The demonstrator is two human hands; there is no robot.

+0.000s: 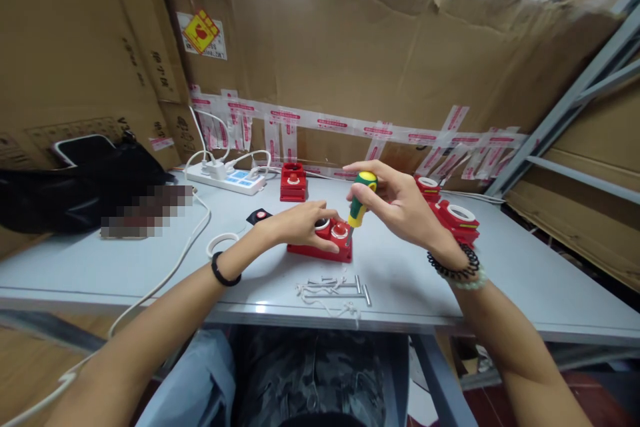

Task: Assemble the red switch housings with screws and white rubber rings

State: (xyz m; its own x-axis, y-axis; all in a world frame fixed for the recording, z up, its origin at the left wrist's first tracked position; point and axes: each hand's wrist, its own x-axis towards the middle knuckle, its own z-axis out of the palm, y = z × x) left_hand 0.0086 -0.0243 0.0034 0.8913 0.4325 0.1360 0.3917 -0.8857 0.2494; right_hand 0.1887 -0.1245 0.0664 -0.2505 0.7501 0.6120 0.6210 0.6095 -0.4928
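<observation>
Taped cardboard (370, 53) stands behind the pale table (545, 280), metal shelving (567, 107) rightward.

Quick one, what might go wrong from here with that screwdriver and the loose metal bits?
The screwdriver in the right grip could slip toward the left grip, which holds the red device close by. The loose metal pieces near the front edge of the table might fall if knocked.

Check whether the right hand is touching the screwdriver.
Touching. The head view shows the right hand gripping the screwdriver, its thumb across the handle.
</observation>
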